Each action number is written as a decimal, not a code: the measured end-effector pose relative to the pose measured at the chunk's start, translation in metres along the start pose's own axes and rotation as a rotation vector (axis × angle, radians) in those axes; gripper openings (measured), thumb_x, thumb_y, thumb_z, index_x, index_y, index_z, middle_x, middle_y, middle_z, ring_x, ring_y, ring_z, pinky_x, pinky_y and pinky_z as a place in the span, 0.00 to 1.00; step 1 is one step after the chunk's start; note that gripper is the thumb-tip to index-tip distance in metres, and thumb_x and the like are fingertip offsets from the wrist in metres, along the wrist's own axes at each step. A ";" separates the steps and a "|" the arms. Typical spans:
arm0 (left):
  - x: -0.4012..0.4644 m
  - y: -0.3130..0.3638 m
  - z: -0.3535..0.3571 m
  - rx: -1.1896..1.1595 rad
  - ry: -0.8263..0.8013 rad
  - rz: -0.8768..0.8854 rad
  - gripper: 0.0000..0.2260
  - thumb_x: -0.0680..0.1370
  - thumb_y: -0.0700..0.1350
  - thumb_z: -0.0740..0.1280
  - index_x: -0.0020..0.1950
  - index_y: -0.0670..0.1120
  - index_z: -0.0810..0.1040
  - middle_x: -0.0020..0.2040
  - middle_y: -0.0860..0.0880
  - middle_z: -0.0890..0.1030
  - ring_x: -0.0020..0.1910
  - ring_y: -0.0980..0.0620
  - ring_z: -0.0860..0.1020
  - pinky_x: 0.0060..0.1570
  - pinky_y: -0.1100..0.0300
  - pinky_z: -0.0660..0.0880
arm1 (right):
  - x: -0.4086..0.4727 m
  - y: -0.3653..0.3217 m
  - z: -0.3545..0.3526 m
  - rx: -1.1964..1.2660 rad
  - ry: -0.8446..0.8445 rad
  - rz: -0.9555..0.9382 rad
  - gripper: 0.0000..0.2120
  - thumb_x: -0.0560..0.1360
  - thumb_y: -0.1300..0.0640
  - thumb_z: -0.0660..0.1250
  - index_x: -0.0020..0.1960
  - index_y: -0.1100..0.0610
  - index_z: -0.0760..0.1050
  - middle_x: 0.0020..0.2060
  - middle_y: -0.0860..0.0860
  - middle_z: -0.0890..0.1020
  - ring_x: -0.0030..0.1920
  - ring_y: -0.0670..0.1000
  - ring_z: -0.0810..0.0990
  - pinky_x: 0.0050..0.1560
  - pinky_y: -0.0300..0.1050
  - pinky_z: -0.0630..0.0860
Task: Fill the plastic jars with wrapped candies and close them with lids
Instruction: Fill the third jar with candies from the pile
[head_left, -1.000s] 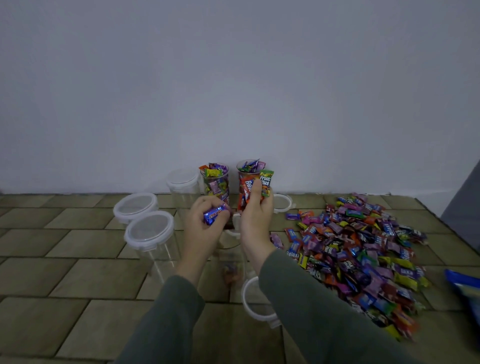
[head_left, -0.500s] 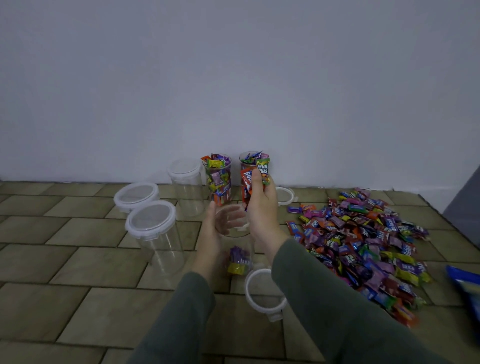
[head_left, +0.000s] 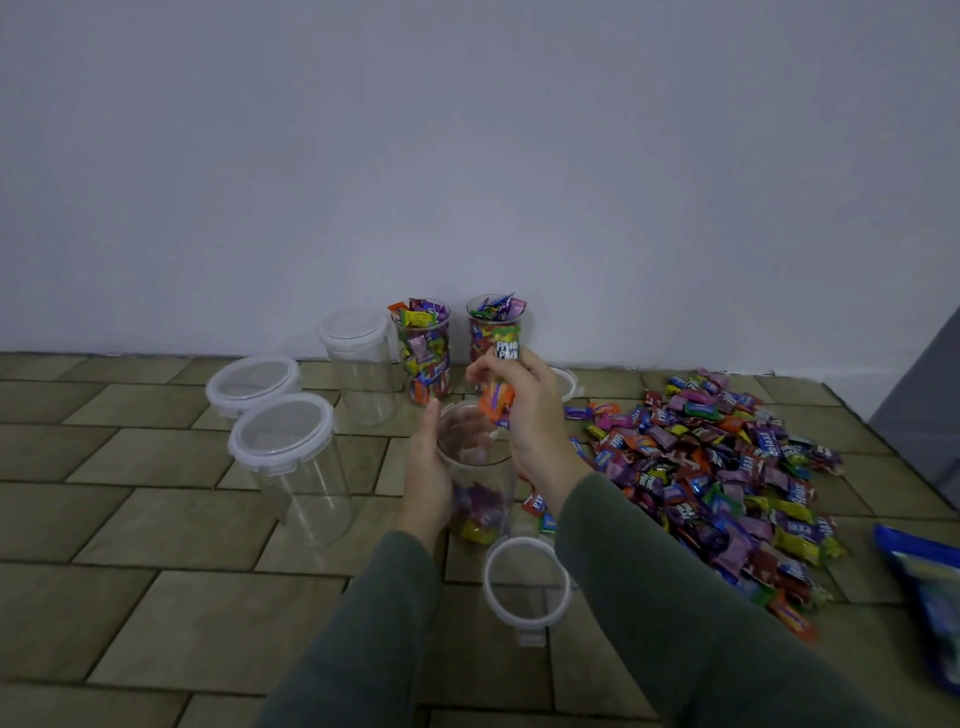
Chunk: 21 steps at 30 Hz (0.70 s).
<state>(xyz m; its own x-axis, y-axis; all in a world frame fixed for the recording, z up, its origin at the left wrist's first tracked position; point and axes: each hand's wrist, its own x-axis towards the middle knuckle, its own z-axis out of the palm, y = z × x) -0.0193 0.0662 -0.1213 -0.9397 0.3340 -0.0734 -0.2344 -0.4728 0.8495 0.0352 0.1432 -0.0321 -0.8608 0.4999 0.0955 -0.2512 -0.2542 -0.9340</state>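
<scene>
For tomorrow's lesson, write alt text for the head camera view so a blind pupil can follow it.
A person's right hand drops wrapped candies into an open clear jar steadied by the left hand on a tiled floor. Behind stand two full jars and three empty lidded ones; a candy pile lies right.

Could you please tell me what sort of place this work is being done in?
Probably a plain room indoors, with the person working on the floor. The jars and the heap of candies sit directly on tan floor tiles, which meet a bare pale wall. No furniture is visible.
</scene>
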 end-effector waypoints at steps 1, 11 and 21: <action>0.000 0.000 0.000 0.024 -0.008 0.013 0.23 0.75 0.61 0.60 0.44 0.45 0.86 0.48 0.40 0.84 0.52 0.39 0.79 0.64 0.38 0.69 | 0.000 0.001 -0.001 -0.019 -0.016 -0.029 0.06 0.77 0.65 0.62 0.42 0.62 0.75 0.35 0.53 0.80 0.32 0.46 0.80 0.30 0.36 0.76; -0.001 0.003 -0.002 0.041 -0.023 -0.007 0.27 0.81 0.59 0.55 0.48 0.40 0.84 0.51 0.34 0.81 0.51 0.37 0.79 0.61 0.37 0.70 | 0.009 0.004 -0.003 -0.058 -0.085 -0.024 0.07 0.78 0.63 0.60 0.43 0.58 0.75 0.43 0.54 0.82 0.45 0.51 0.80 0.33 0.34 0.75; -0.012 0.043 0.004 0.412 -0.041 0.394 0.12 0.82 0.43 0.61 0.58 0.40 0.80 0.52 0.48 0.83 0.49 0.56 0.81 0.46 0.68 0.75 | 0.014 0.001 -0.062 -0.140 -0.129 0.007 0.07 0.69 0.54 0.64 0.44 0.55 0.76 0.45 0.52 0.83 0.43 0.50 0.81 0.41 0.42 0.73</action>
<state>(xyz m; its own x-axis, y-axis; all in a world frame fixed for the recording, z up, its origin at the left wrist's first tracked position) -0.0168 0.0453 -0.0814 -0.9242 0.2324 0.3031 0.2556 -0.2135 0.9429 0.0503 0.2018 -0.0532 -0.9144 0.3855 0.1234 -0.1883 -0.1353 -0.9727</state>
